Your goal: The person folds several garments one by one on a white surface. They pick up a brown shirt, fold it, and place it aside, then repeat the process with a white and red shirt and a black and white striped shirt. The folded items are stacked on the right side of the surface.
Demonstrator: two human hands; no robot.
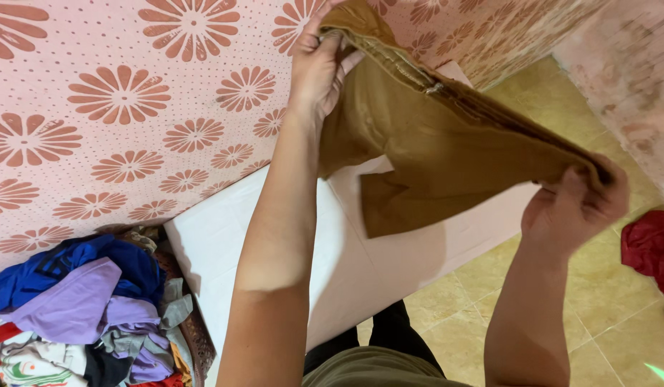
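Both hands, left hand (pixel 319 61) and right hand (pixel 572 208), grip the waistband of brown trousers (pixel 432 154), stretched taut above the white board (pixel 274 244); folding seems underway, laying flat likely next.

One head-worn view is given, aimed steeply down over the outstretched arms, close in. The bed (pixel 418 265) edge, the tiled floor (pixel 604 315) and a wall are taken in.
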